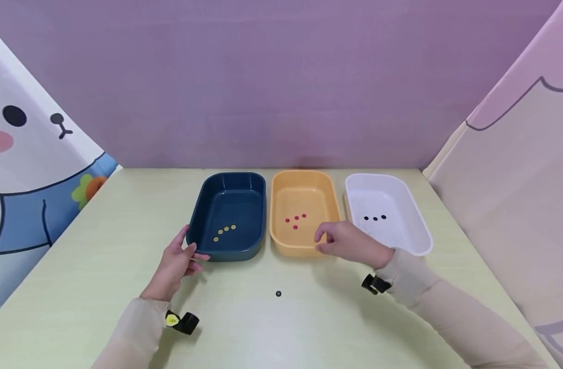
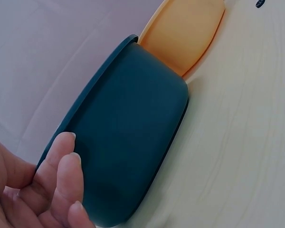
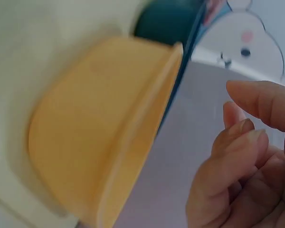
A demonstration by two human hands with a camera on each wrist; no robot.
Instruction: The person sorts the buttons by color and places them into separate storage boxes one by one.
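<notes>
My left hand [image 1: 174, 264] grips the near left corner of a dark blue tray [image 1: 230, 255], thumb at the rim. In the left wrist view, several fingers [image 2: 66, 175] lie against the tray's outer wall. Several small yellow buttons [image 1: 226, 229] lie inside that tray. My right hand [image 1: 352, 243] hovers over the near right corner of an orange tray [image 1: 290, 251], fingers loosely bent, with a gap between thumb and forefinger and nothing held. Several red buttons [image 1: 296, 218] lie in the orange tray. A single black button [image 1: 278, 293] is on the table in front of the trays.
A white tray [image 1: 417, 233] with three black buttons [image 1: 375, 219] stands on the right, partly behind my right forearm. The pale table [image 1: 244, 328] ends at a purple backdrop [image 1: 281, 102] behind the trays. Printed cloth panels flank both sides.
</notes>
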